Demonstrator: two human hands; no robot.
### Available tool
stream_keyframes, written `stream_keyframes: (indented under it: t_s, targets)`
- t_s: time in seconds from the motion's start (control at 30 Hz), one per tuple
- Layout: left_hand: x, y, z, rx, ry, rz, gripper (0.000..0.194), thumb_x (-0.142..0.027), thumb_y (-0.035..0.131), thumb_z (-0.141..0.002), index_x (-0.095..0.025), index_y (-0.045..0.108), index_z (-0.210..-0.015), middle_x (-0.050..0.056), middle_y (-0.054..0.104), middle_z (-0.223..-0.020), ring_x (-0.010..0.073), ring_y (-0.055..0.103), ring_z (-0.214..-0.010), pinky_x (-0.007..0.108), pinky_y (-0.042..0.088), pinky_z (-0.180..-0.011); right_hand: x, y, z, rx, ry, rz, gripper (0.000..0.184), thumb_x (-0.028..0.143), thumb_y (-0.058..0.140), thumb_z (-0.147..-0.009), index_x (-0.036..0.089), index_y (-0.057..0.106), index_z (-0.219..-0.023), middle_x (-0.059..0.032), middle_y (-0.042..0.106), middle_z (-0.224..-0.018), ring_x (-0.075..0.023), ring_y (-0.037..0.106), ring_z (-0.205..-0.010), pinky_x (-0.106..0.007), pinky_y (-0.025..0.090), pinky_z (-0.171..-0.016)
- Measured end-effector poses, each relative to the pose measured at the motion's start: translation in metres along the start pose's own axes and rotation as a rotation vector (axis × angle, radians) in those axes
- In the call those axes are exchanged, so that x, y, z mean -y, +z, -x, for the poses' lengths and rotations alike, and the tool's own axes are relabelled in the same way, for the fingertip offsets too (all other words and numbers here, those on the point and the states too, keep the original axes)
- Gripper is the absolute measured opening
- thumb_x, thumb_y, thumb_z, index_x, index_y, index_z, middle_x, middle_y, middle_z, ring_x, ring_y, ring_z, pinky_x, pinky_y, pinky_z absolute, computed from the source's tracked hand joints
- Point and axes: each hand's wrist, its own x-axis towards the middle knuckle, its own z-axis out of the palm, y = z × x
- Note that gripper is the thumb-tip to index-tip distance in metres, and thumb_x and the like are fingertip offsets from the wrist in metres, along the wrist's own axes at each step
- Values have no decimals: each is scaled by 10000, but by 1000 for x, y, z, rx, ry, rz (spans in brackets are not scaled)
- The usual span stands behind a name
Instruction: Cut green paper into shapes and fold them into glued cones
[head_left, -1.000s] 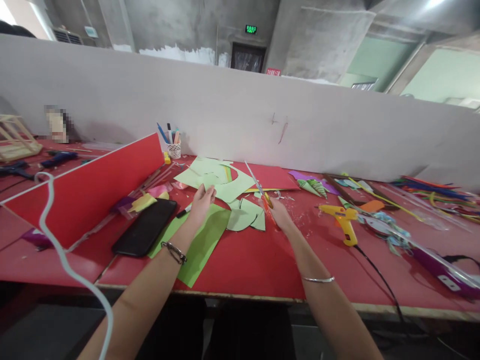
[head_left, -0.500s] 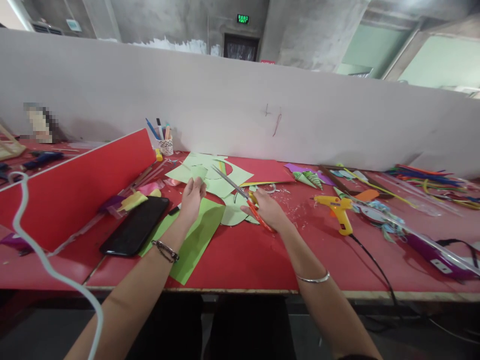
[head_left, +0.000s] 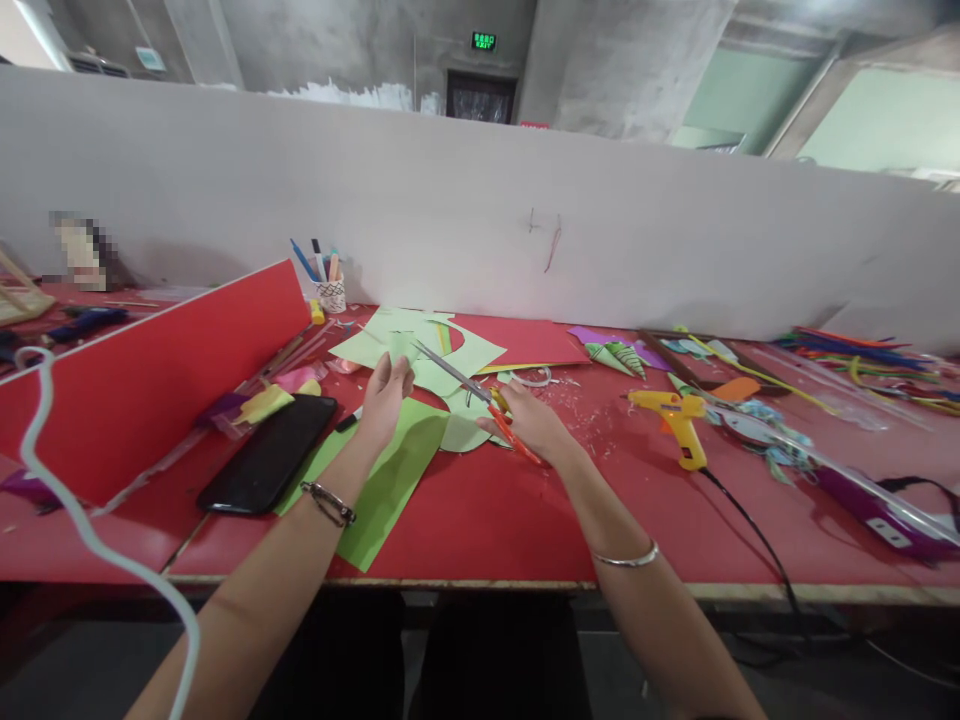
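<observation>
My left hand [head_left: 388, 393] pinches a small piece of pale green paper [head_left: 403, 344] above the table. In my right hand [head_left: 531, 420] is a pair of scissors [head_left: 474, 388] with orange handles, fingers wrapped round them. The blades point up and left, their tips beside the held paper; whether they touch it I cannot make out. Pale green cut sheets [head_left: 472, 350] lie beyond my hands. A rounded pale green piece [head_left: 459, 433] is under the scissors. A brighter green sheet [head_left: 390, 490] lies below my left wrist.
Left of me are a black phone [head_left: 270, 455], a standing red board [head_left: 165, 370] and a pen cup [head_left: 331, 293]. On the right lie a yellow glue gun [head_left: 679, 420] with a black cord, green paper cones [head_left: 616, 358] and coloured strips [head_left: 862, 360]. A white cable [head_left: 82, 520] hangs at near left.
The scissors' tips have moved slightly left and down, closer to the small paper piece. My left hand stays almost in place.
</observation>
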Motion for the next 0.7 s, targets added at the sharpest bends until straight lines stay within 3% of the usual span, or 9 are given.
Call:
stream_keyframes:
  t_s: [0.37,0.53,0.7]
  targets:
    - [0,-5,-1,73,84,-167,304,-430,562,-744,-185,408,-653,-66,313,-534,52,315,-476,190,284,-467,-3,-1,-2,35,-66,-78,411,591,407,-769,182,445,-756,-59,485,-867,-163,466,-757,-273,380,-639]
    - [-5,-7,-1,95,86,-219,288,-404,545,-761,-186,397,-644,-79,288,-484,45,264,-407,191,210,-398,-4,-2,-2,37,-57,-76,400,580,427,-760,182,441,-726,-50,479,-841,-151,460,-710,-275,377,-633]
    - [-6,-9,-4,84,99,-182,273,-407,544,-760,-183,429,-656,-66,400,-490,44,350,-401,177,268,-399,-3,-2,-1,27,-34,-48,413,599,427,-749,188,427,-723,-43,469,-802,-173,478,-763,-277,380,-648]
